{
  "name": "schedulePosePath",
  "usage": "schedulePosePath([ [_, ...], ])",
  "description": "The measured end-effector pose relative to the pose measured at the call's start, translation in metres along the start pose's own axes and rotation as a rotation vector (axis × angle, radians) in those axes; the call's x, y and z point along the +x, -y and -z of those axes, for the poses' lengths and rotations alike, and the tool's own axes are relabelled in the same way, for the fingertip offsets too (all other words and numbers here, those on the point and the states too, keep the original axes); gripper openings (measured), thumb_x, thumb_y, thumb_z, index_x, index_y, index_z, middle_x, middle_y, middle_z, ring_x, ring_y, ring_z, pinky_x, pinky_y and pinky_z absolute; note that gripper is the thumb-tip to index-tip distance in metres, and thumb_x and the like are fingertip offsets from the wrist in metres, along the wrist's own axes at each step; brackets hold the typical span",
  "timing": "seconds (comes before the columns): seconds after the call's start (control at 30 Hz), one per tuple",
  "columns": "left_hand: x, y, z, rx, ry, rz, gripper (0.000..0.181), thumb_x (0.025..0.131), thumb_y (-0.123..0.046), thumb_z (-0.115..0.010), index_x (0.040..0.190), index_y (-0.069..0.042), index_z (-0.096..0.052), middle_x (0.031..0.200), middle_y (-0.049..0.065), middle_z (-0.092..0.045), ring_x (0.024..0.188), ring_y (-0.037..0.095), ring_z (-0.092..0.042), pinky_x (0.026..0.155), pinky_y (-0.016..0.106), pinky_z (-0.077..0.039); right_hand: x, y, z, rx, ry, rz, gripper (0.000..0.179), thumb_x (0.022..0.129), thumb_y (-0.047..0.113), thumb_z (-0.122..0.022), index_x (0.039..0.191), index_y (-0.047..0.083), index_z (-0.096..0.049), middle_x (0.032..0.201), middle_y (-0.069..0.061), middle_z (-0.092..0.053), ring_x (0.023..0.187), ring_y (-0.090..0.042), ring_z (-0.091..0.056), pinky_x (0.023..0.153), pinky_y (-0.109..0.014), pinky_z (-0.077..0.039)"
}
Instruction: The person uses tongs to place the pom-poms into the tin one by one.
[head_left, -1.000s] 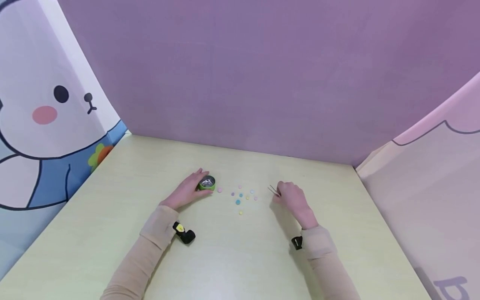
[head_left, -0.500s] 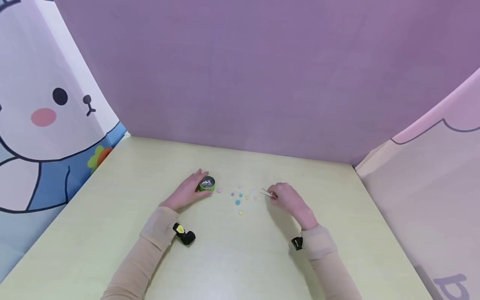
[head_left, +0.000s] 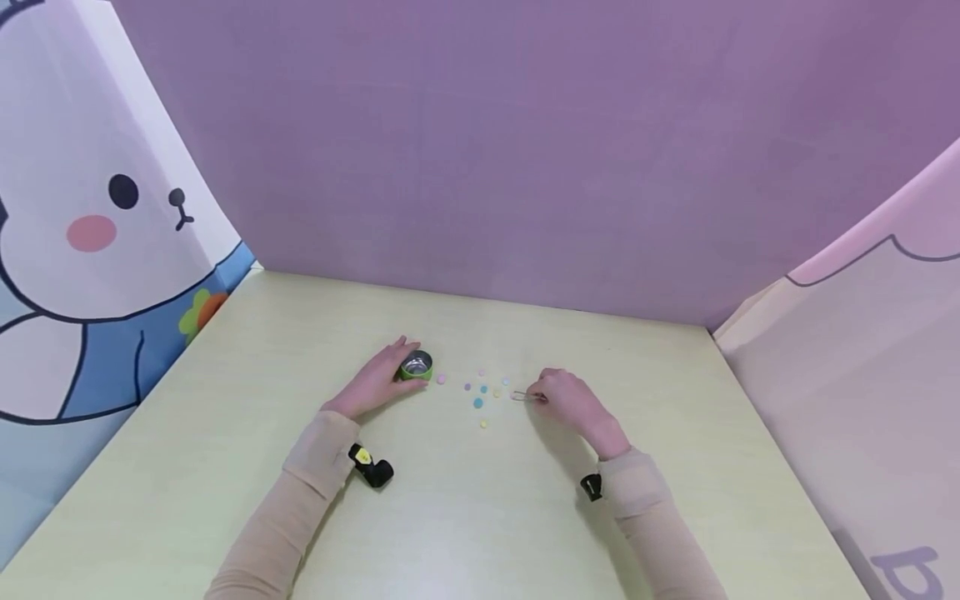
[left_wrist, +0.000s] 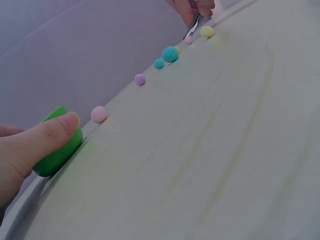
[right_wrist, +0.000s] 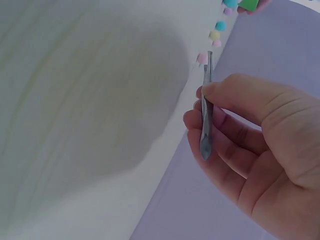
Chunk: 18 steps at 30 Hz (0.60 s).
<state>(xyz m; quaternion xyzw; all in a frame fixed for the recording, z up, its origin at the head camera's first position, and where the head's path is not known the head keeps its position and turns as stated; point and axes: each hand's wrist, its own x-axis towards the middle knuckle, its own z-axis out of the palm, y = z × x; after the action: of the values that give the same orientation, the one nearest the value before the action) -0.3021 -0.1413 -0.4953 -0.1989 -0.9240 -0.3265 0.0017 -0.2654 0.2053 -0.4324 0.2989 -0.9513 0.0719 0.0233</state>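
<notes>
In the head view, my left hand (head_left: 375,381) holds a small green bowl (head_left: 415,375) with a shiny metal inside, upright on the table. The thumb presses its near side and the fingers reach round the far side. My right hand (head_left: 573,402) pinches metal tweezers (right_wrist: 206,120) between thumb and fingers, tips pointing left. Right at those tips is a pink pom-pom (right_wrist: 202,58); the tips stand a little apart. Several small pom-poms lie scattered between the hands, among them a large blue one (head_left: 478,403), a yellow one (head_left: 483,425) and a pink one (head_left: 441,379) beside the bowl.
The pale wooden table (head_left: 450,517) ends at a purple backdrop (head_left: 480,167). Cartoon-printed cloth (head_left: 97,275) hangs at the left, and a pale pink and white cloth (head_left: 862,375) at the right. Black wrist cameras sit at both cuffs.
My right hand has moved a little left and turned, bringing the tweezer tips down to the pink pom-pom, their gap now narrower. The left hand and bowl have stayed put.
</notes>
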Motion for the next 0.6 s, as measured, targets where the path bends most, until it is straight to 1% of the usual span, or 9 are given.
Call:
schedulePosePath([
  [0.2,-0.0010,0.0004,-0.0008,0.000,-0.002,-0.002,0.083,0.088,-0.047,-0.071,0.152,-0.008,-0.036,0.162,0.026,-0.023,0.147,0.048,-0.028,0.118,0.066,-0.026,0.0000,0.0014,-0.0038,-0.044,-0.008,-0.013,0.019,0.085,-0.006,-0.068,0.090,0.010,-0.078,0.075,-0.004,-0.064,0.064,-0.011,-0.044,0.056,-0.020,-0.041],
  [0.6,0.0001,-0.0016,0.0009,0.000,0.004,0.001,0.083,0.089,-0.047,-0.070,0.153,-0.007,-0.035,0.162,0.026,-0.023,0.147,0.048,-0.028,0.119,0.065,-0.026,0.0009,0.0037,-0.0037,-0.100,-0.035,0.014,0.016,0.083,-0.005,-0.069,0.081,0.010,-0.075,0.074,-0.004,-0.066,0.062,-0.010,-0.044,0.053,-0.019,-0.040],
])
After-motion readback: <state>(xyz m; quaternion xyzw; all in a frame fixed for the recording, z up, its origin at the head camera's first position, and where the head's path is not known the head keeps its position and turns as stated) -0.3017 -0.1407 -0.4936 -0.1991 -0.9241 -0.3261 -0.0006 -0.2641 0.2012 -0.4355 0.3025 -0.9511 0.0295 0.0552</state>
